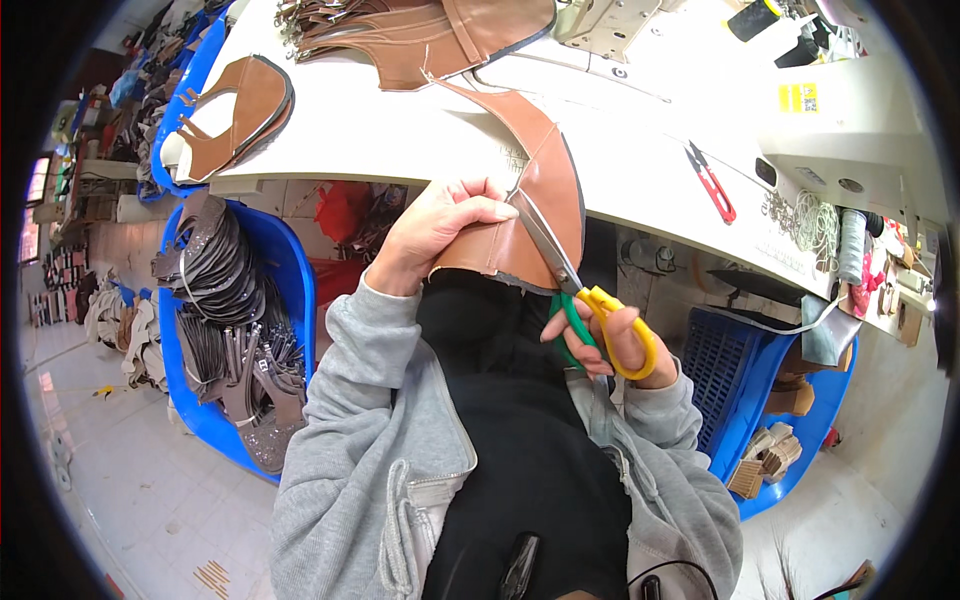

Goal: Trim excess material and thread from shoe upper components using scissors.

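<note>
A brown leather shoe upper hangs over the near edge of the white table, its narrow strap reaching back toward a pile of similar pieces. My left hand pinches its left side between thumb and fingers. In my right hand is a pair of scissors, with one yellow and one green handle loop around my fingers. The blades lie across the leather, their tips close to my left thumb. Whether the tips touch a thread there I cannot tell.
Brown uppers are piled at the back of the table, another piece at its left. Red thread snips lie at right, near a sewing machine. Blue baskets flank me; the left one holds dark glittery pieces.
</note>
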`<state>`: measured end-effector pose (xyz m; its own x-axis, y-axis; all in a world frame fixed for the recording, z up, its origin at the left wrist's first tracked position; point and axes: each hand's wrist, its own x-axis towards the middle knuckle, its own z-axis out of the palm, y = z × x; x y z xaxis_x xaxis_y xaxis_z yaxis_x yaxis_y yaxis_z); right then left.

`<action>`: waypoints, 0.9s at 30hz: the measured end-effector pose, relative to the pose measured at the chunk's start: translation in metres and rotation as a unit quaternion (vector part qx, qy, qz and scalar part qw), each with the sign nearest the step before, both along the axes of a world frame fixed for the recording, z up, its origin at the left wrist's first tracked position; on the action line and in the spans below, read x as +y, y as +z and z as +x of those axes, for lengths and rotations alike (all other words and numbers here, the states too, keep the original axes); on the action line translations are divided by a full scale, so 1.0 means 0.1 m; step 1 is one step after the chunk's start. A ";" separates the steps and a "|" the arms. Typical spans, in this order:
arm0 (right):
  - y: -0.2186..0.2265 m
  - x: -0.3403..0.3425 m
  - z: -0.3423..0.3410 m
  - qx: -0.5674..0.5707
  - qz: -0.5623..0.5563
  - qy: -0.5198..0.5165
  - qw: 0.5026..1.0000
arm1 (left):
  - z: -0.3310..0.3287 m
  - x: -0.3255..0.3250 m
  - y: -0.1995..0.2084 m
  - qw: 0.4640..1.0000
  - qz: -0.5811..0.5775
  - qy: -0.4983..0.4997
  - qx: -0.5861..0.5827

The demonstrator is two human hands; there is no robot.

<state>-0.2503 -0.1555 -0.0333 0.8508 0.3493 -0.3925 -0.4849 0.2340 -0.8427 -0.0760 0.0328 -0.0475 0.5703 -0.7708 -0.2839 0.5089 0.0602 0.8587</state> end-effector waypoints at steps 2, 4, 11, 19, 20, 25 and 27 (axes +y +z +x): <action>-0.11 -0.03 0.01 0.037 0.147 0.043 0.987 | 0.01 0.01 0.00 1.000 -0.012 -0.011 -0.005; -0.16 -0.02 0.01 0.040 0.166 0.052 0.984 | 0.02 0.01 0.00 0.999 -0.031 -0.020 -0.014; -0.35 0.17 -0.04 0.117 0.577 0.058 0.806 | -0.01 0.04 0.01 0.994 -0.089 -0.031 0.047; -0.31 0.39 0.02 0.085 0.681 0.063 0.725 | 0.03 0.04 0.06 0.990 -0.110 -0.015 0.090; -0.29 0.39 0.03 0.082 0.680 0.066 0.725 | 0.04 0.05 0.08 0.990 -0.111 -0.015 0.085; 0.01 0.05 0.00 0.007 0.174 0.005 0.985 | 0.20 0.13 0.25 0.998 -0.062 -0.014 -0.012; 0.20 -0.05 -0.07 -0.038 0.037 -0.099 0.994 | 0.26 0.15 0.39 0.998 -0.055 0.001 -0.024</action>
<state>-0.2572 -0.1603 -0.0131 0.9315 0.1987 -0.3047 -0.3599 0.3815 -0.8514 -0.0503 0.0483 -0.0083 0.5832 -0.7942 -0.1707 0.4675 0.1562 0.8701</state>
